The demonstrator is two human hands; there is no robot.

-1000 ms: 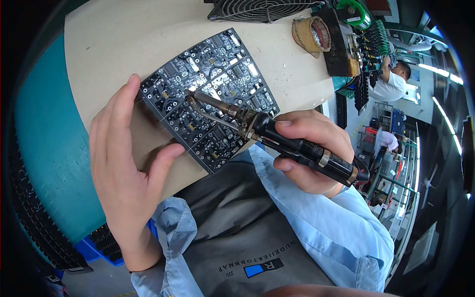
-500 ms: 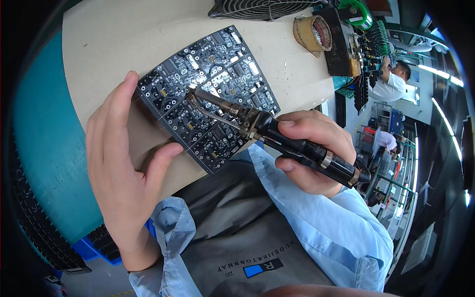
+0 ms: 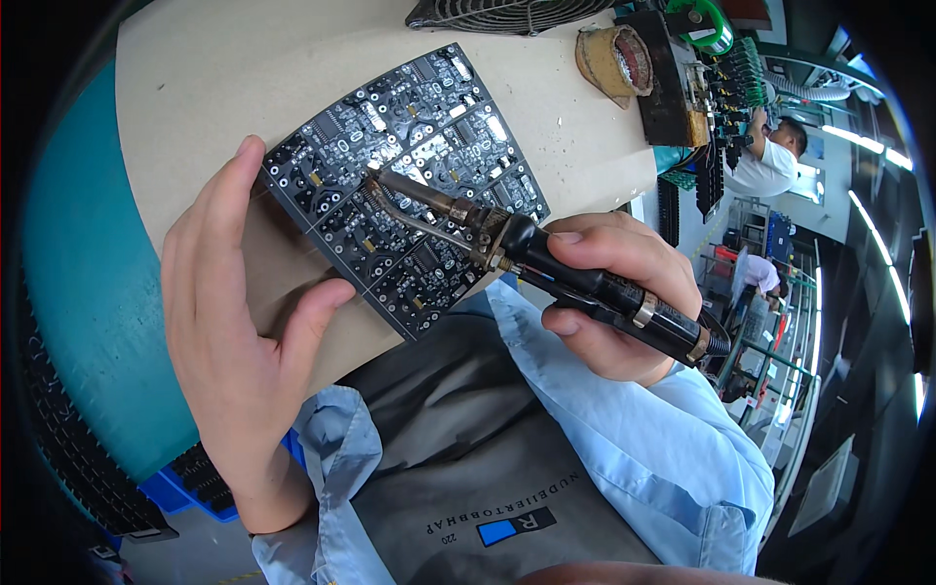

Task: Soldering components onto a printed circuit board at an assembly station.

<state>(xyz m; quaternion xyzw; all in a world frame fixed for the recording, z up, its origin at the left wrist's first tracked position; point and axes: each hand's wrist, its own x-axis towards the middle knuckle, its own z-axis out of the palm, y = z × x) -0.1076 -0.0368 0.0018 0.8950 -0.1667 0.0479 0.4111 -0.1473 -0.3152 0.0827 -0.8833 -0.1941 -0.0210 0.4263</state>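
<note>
A black circuit board panel (image 3: 444, 146), divided into several sections with small parts on it, is tilted over the tan work surface. My left hand (image 3: 234, 331) holds it at its left edge, thumb at the lower side and fingers by the upper left corner. In my right hand (image 3: 624, 292) is a black soldering iron (image 3: 575, 278), fingers and thumb wrapped round its handle. A thin bent metal tube runs beside its barrel. The iron's tip meets the board near the middle of its left half; the exact contact point is too small to make out.
The tan board (image 3: 224, 58) covers part of a teal mat (image 3: 97, 263). A fan grille (image 3: 507, 14) sits at the far edge. To its right are a yellowish round pot (image 3: 600, 63) and a green spool (image 3: 707, 29). Another person (image 3: 770, 161) works farther off.
The board and my left hand have shifted slightly left and toward the far side. The iron's tip has moved a little with them, while my right hand stays nearly in place.
</note>
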